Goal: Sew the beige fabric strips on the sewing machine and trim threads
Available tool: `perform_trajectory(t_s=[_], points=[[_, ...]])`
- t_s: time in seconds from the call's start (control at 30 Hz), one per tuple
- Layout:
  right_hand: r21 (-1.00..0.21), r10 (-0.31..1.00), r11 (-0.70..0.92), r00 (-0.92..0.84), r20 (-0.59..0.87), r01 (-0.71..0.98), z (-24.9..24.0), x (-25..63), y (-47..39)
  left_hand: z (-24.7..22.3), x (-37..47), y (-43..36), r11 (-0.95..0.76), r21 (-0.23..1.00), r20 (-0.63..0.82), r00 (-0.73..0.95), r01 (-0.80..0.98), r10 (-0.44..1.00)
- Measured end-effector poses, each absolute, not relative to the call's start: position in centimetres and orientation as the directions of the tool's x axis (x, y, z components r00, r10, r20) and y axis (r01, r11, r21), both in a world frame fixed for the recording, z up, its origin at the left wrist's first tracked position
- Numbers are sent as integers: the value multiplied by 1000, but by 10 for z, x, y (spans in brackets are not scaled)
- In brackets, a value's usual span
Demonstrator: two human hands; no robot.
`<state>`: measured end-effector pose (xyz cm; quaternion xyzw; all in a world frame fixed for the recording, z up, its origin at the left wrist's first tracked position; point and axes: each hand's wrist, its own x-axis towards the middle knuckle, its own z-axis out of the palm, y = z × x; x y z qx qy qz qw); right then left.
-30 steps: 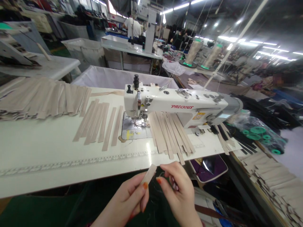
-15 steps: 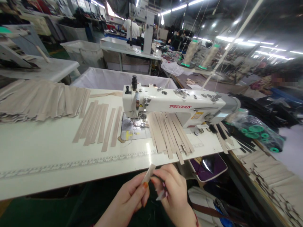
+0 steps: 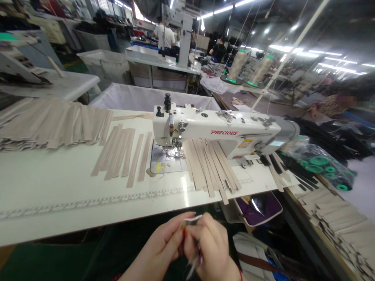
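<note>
In front of the table edge, my left hand [image 3: 165, 244] pinches a short beige fabric strip [image 3: 193, 219] between thumb and fingers. The strip is bent, its pale edge turned up. My right hand [image 3: 212, 242] is closed on the other end, its fingertips meeting those of my left hand. Below the right fingers a thin, pale pointed piece [image 3: 191, 269] with a pinkish part sticks out, too blurred to name. Beyond the hands stands a white sewing machine [image 3: 216, 130]. A fan of beige strips [image 3: 209, 168] lies under its arm.
Several loose strips [image 3: 117, 152] lie left of the needle plate [image 3: 166, 160], with a larger strip pile [image 3: 55, 121] at far left. A printed ruler [image 3: 102, 201] runs along the table. Thread cones [image 3: 234, 68] stand behind. A purple-lined tray [image 3: 259, 208] hangs under the table.
My hands have come closer together and slightly lower. The strip, earlier pointing up from my left hand, is now bent over and gripped by my right fingers too.
</note>
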<state>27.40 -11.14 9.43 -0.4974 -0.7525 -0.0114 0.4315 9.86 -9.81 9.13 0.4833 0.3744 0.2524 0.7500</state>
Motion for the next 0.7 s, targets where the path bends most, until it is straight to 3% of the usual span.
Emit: perform_trajectory(t_s=[0.1,0.2,0.27,0.37,0.47,0.57,0.7], points=[[-471,747,396,22,664,788,99,278,-113,89,99,-96,434,901,-332,629,-10,703],[-500,780,480,-89,620,721,101,273,-121,87,100,-95,539,834,-361,624,-116,693],[-587,819,497,-124,560,639,100,271,-125,88,99,-94,577,794,-382,582,-191,718],[-763,892,367,30,451,532,96,276,-126,92,98,-93,605,753,-427,509,-256,747],[-832,913,283,133,387,477,96,281,-123,94,97,-92,625,725,-473,452,-289,757],[-867,936,265,104,337,423,98,276,-122,93,98,-92,603,752,-477,413,-265,776],[-869,936,297,58,346,395,99,264,-121,94,98,-92,473,861,-362,429,-186,828]])
